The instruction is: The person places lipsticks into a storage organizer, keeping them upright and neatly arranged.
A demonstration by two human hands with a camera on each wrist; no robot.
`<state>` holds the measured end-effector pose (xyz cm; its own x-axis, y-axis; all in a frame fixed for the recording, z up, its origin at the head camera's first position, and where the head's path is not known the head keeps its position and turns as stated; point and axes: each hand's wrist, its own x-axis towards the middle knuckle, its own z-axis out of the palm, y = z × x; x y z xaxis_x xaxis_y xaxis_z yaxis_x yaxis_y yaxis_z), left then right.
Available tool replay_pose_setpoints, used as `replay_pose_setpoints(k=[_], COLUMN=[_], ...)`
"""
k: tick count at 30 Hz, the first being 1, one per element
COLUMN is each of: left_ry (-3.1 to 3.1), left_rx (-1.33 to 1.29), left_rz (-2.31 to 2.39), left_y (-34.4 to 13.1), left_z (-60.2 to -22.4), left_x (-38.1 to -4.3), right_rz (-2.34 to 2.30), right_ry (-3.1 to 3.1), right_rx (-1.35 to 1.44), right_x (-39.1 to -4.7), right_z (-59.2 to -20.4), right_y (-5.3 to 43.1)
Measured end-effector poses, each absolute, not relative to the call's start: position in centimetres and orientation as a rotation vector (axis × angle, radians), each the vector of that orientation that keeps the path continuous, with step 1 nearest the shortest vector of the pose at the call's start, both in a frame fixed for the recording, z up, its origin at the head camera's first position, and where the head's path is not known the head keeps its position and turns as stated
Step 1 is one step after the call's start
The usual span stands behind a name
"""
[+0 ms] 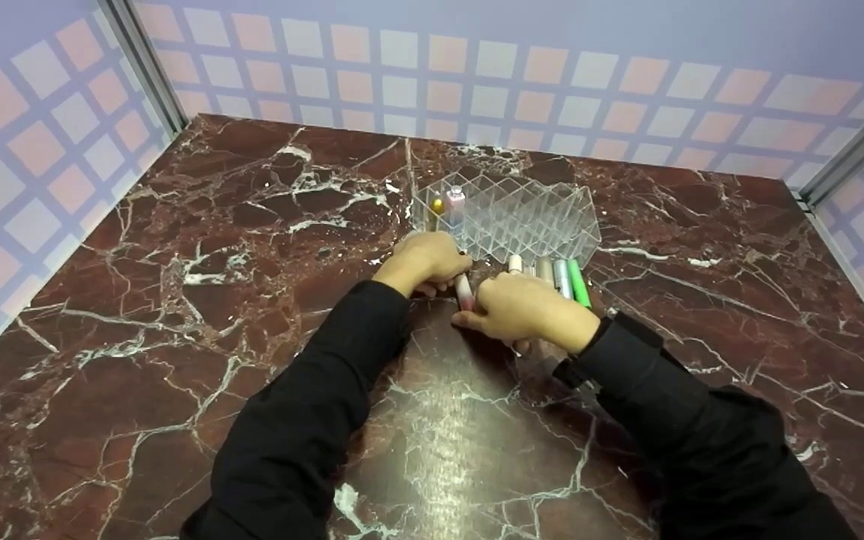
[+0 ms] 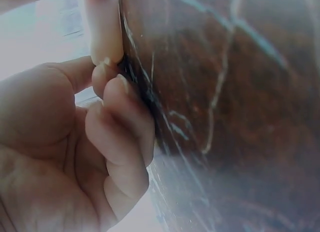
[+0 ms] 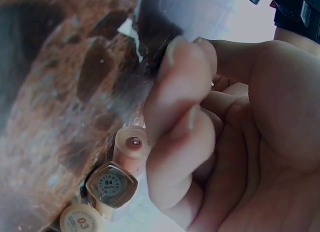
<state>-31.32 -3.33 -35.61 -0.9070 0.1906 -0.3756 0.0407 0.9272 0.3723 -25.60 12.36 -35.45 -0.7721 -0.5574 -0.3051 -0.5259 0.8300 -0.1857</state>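
Between the two hands is a slim pale and pink lip gloss tube [image 1: 464, 292]. My left hand [image 1: 432, 261] pinches one end of it between thumb and fingertip, with the other fingers curled; the pale end of the tube [image 2: 106, 34] shows in the left wrist view. At the tube's near end, my right hand [image 1: 526, 307] has thumb and forefinger closed around it. In the right wrist view that hand's fingertips [image 3: 192, 54] meet and hide the tube. Just ahead of the left hand stands a clear diamond-grid organizer [image 1: 522, 214] holding a pink bottle [image 1: 454, 204] and a gold-topped item [image 1: 437, 205].
Several cosmetic tubes lie side by side just beyond the right hand, among them a green one [image 1: 578, 283], a silver one [image 1: 562, 279] and a cream-capped one [image 1: 515, 264]. Round ends marked 04 [image 3: 111, 184] and 03 [image 3: 82, 221] face the right wrist camera. Checkered walls [image 1: 447, 67] enclose the marbled tabletop [image 1: 177, 360].
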Motion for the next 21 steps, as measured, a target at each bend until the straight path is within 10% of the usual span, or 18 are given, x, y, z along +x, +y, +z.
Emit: replay_pose_setpoints(k=[21], left_ry=[2.625], left_rx=[0.157], left_rz=[0.629], left_y=[-3.38], left_z=[-35.93], left_x=[-31.39], right_rz=[-0.095], right_ry=[2.697], right_rx=[-0.845], right_x=[-25.48], right_z=[-35.38], right_y=[12.44])
